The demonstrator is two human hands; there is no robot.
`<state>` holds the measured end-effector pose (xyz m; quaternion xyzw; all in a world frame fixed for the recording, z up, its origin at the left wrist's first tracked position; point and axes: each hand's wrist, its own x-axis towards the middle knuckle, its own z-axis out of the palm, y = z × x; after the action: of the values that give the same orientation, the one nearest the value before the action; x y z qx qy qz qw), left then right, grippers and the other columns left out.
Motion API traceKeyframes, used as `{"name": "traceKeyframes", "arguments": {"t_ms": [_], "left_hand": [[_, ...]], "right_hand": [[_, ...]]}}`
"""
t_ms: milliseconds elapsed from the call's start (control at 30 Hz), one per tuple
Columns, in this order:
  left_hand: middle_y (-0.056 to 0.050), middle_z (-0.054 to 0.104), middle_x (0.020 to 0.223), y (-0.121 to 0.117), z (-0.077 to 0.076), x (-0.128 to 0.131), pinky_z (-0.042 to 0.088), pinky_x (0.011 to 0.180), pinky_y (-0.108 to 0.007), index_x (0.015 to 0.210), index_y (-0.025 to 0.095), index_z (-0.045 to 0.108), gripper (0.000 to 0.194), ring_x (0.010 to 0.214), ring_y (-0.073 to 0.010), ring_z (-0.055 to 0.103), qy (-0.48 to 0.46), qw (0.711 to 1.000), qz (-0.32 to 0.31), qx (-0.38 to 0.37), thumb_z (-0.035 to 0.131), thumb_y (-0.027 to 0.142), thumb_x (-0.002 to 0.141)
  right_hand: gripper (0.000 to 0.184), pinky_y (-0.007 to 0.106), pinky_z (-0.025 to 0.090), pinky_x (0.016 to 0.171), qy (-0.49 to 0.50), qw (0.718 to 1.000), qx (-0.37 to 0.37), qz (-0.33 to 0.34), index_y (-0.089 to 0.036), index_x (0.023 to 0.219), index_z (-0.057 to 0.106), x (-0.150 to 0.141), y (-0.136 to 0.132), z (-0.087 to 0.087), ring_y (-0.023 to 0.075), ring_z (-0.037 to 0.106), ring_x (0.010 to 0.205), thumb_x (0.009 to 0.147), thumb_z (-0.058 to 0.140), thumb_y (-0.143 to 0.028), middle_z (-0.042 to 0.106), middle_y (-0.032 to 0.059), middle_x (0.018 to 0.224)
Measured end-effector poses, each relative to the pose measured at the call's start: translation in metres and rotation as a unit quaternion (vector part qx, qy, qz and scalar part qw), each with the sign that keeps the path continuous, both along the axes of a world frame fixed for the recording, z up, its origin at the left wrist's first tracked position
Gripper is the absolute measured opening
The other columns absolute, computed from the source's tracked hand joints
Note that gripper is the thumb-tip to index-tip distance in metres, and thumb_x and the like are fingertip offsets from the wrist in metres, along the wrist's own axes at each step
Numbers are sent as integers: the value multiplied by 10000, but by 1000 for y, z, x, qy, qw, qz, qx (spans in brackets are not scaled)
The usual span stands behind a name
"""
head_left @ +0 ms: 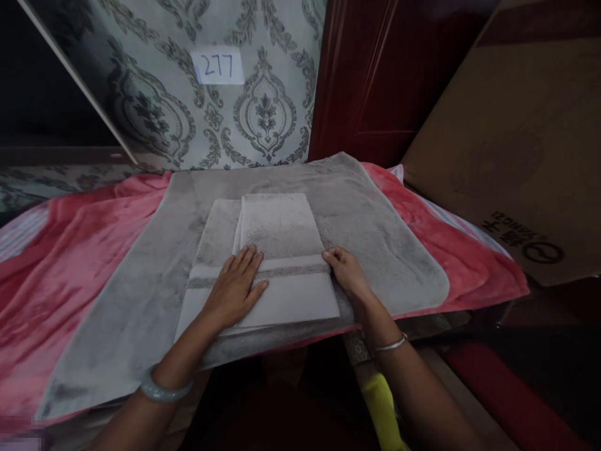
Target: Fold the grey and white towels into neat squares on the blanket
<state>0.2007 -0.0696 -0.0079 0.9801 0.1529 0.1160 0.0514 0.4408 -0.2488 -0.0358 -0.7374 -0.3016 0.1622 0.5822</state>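
A pale grey towel [277,225] lies partly folded over itself, with a textured band across it. Its folded-over part rests on a wider layer that shows at the left. My left hand [237,285] lies flat on the towel near the fold's left side, fingers stretched out. At the right edge of the towel, by the band, my right hand [346,269] pinches the edge between thumb and fingers. Beneath the towel spreads a grey plush mat [375,225].
A pink-red blanket [107,232] lies under the mat on both sides. A large cardboard box [526,138] stands at the right, and a dark screen [51,81] at the left. A paper marked 277 [218,65] hangs on the patterned wall. Something yellow [381,407] is below the edge.
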Motion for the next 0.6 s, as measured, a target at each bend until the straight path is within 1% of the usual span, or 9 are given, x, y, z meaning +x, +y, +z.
{"name": "traceKeyframes", "arguments": {"t_ms": [133,200,300,400,467,533,600], "left_hand": [[-123,289,1650,0,0,0,272,1234,-522,1566,180,332,642,1535,-283,242,-2,1000,2,5,325,509,1015],[-122,298,1647,0,0,0,281,1231,-523,1563,183,338,640,1529,-286,258,-5,1000,2,7,331,510,1012],[-121,291,1650,0,1,0,277,1232,-519,1563,177,335,647,1530,-284,255,-4,1000,0,5,310,519,1014],[-120,285,1652,0,0,0,271,1233,-528,1563,177,333,649,1535,-286,242,-9,1000,1,2,297,523,1015],[-118,294,1649,0,-1,0,274,1232,-533,1561,187,341,644,1532,-289,249,-16,1000,1,0,314,522,1012],[-116,298,1648,0,-2,0,276,1233,-528,1560,193,344,641,1530,-288,257,-19,1000,1,-2,328,521,1010],[-115,292,1650,0,-1,0,276,1235,-519,1559,191,344,640,1531,-285,255,-18,1000,2,-3,328,519,1011]], "right_hand": [[331,294,374,625,-41,998,-38,-36,-230,663,531,-1,2,-1,177,502,651,760,565,-544,557,-10,627],[339,290,371,614,-54,997,-45,-41,-232,652,526,-2,2,2,177,508,650,747,558,-556,565,-6,622],[391,280,362,568,-31,999,-40,-17,-235,659,521,-4,-1,8,162,499,586,723,561,-618,531,-21,574],[481,270,320,484,37,998,-47,-4,-236,716,544,-6,-5,14,144,455,471,738,491,-713,475,-42,499],[528,264,289,450,71,996,-62,8,-235,722,548,-7,-7,18,137,436,432,733,463,-756,467,-41,476],[515,258,275,445,69,994,-83,33,-236,690,542,-7,-7,20,130,422,426,699,518,-750,458,-43,468],[470,258,279,461,55,993,-92,55,-237,662,532,-6,-6,20,126,405,438,674,573,-705,447,-50,475]]}}
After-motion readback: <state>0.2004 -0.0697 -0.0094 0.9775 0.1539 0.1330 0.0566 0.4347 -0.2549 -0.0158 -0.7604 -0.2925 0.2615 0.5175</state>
